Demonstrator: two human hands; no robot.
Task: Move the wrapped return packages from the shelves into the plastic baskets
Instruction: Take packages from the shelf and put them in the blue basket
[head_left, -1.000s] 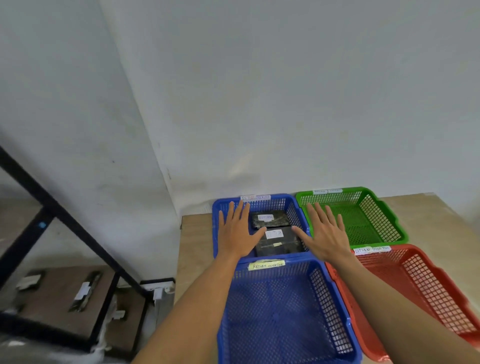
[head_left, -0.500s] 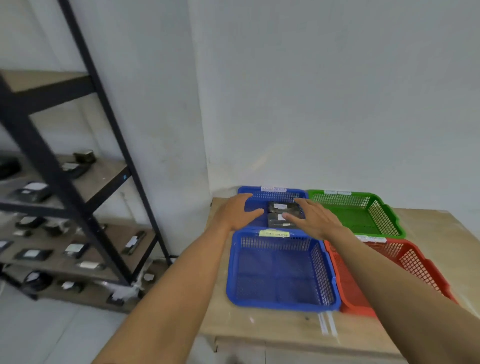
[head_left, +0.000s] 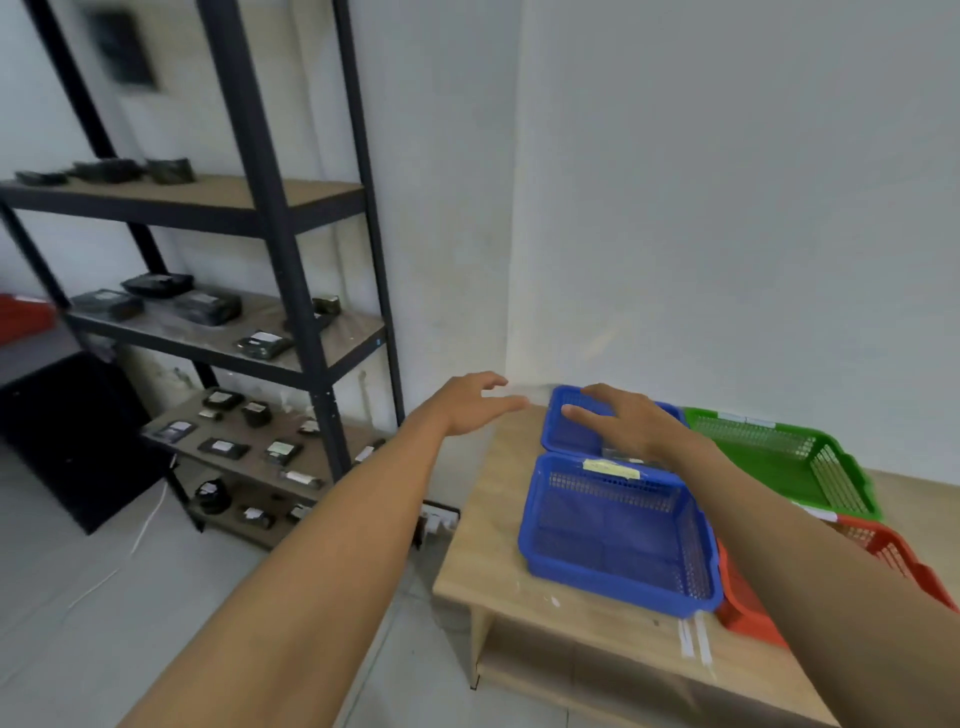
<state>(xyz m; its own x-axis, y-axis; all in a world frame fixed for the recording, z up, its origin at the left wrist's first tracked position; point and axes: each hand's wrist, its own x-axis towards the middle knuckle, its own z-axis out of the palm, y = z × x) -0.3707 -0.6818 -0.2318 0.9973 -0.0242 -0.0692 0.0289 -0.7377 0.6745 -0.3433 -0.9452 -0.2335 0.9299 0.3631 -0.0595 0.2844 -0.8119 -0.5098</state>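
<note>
Table (head_left: 483, 525) left edge borders open floor (head_left: 156, 597); the rack (head_left: 280, 218) stands beyond that floor, far left. Baskets: four, two blue (near (head_left: 613, 540), far (head_left: 571, 436)), one green (head_left: 779, 452), one red (head_left: 748, 603), packed edge to edge. Packages (head_left: 223, 447) lie on three shelves, count unclear from blur. Left hand (head_left: 467, 405) hovers past the table's far-left corner, fingers spread, holding nothing. Right hand (head_left: 623, 421) hangs over the far blue basket, fingers loosely spread, empty.

Dark wrapped packages (head_left: 223, 448) with white labels are spread flat over the black rack's shelves (head_left: 270, 358) at nine o'clock. Blue baskets (head_left: 618, 535), a green basket (head_left: 810, 457) and a red basket (head_left: 748, 603) are set touching at three o'clock.
</note>
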